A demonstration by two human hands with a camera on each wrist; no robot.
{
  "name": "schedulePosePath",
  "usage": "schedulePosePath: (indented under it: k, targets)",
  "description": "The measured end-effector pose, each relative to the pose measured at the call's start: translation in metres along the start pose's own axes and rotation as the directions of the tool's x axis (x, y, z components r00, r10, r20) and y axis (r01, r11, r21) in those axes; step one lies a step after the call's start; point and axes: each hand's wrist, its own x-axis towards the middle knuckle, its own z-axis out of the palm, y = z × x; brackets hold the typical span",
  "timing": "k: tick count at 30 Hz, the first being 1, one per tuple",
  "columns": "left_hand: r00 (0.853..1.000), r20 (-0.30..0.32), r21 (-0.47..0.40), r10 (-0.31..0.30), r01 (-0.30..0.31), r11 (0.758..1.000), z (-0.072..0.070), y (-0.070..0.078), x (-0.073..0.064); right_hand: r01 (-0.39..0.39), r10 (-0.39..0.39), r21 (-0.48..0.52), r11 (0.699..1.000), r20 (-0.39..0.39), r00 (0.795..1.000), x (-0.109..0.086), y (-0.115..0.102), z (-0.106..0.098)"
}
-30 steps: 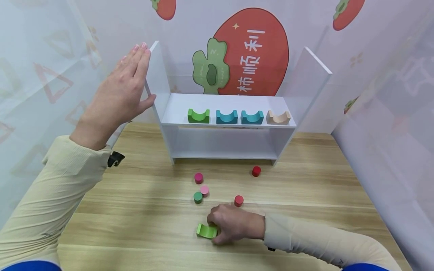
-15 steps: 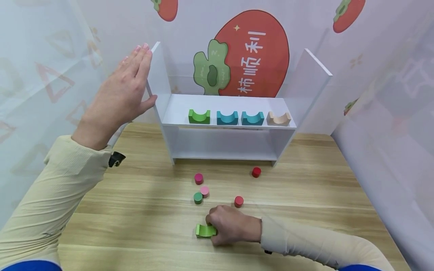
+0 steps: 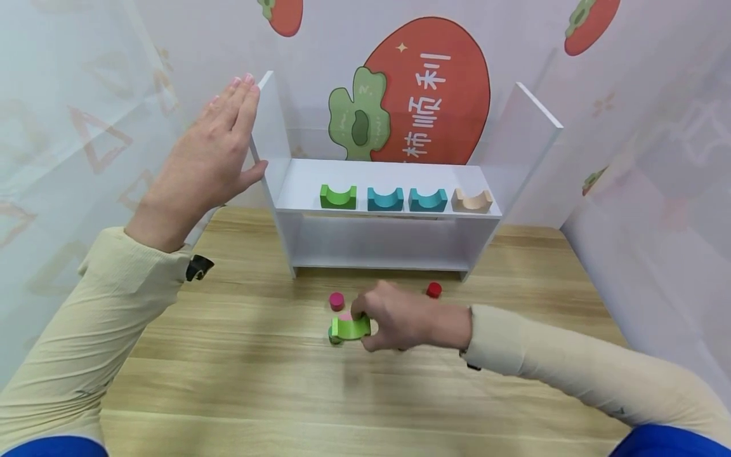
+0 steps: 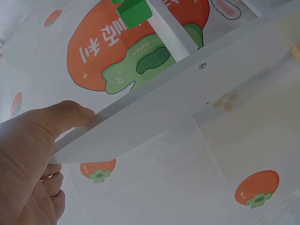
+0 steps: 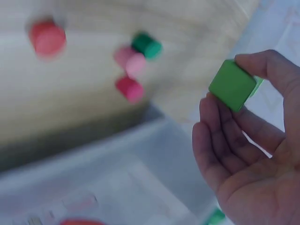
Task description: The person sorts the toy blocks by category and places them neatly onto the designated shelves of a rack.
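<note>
A light green block with a curved notch [image 3: 348,329] is pinched at its right end between the thumb and fingers of my right hand [image 3: 402,317]. In the right wrist view the block [image 5: 232,85] shows a flat square end. In the head view it partly covers a green cylinder [image 3: 334,341] and a pink one [image 3: 345,315]. With fingers straight, my left hand [image 3: 208,149] rests against the left side panel of a white shelf [image 3: 271,127]; its thumb touches the panel's front edge.
Along the shelf's upper board stand a green notched block [image 3: 338,199], two blue ones [image 3: 385,201] and a beige one [image 3: 471,202]. A magenta cylinder [image 3: 337,301] and a red cylinder [image 3: 434,290] stand on the wooden table [image 3: 228,368]. Another red cylinder is mostly hidden under my right hand.
My right hand has lifted the light green notched block off the table and carried it forward, toward the shelf. My left hand stays on the side panel.
</note>
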Motion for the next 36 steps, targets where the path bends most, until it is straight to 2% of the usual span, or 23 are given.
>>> schedulePosePath:
  k: [7, 12, 17, 21, 28, 36]
  targets:
    - [1.0, 0.008, 0.004, -0.01, 0.01, 1.0, 0.001, 0.002, 0.0, 0.064, -0.066, -0.082, 0.995, -0.013, 0.998, 0.007, -0.007, -0.06]
    - [1.0, 0.005, 0.006, -0.003, 0.003, 1.0, 0.002, 0.003, 0.0, 0.079, -0.077, -0.132, 0.988, 0.02, 0.997, 0.013, -0.011, -0.094]
    - [1.0, -0.003, 0.007, -0.01, 0.01, 1.0, 0.002, 0.001, -0.001, 0.101, -0.101, -0.157, 0.982, 0.009, 0.995, 0.027, -0.012, -0.12]
    - [1.0, -0.007, 0.016, -0.011, 0.011, 1.0, 0.003, 0.001, 0.0, 0.111, -0.114, -0.143, 0.983, -0.012, 0.993, 0.039, -0.009, -0.133]
    - [1.0, -0.007, 0.007, -0.016, 0.016, 1.0, 0.003, 0.001, 0.0, 0.12, -0.128, -0.121, 0.985, -0.064, 0.99, 0.063, -0.005, -0.143]
    - [1.0, -0.021, 0.001, -0.004, 0.004, 1.0, 0.002, 0.001, 0.0, 0.072, -0.089, -0.136, 0.988, -0.123, 0.988, 0.093, 0.003, -0.158]
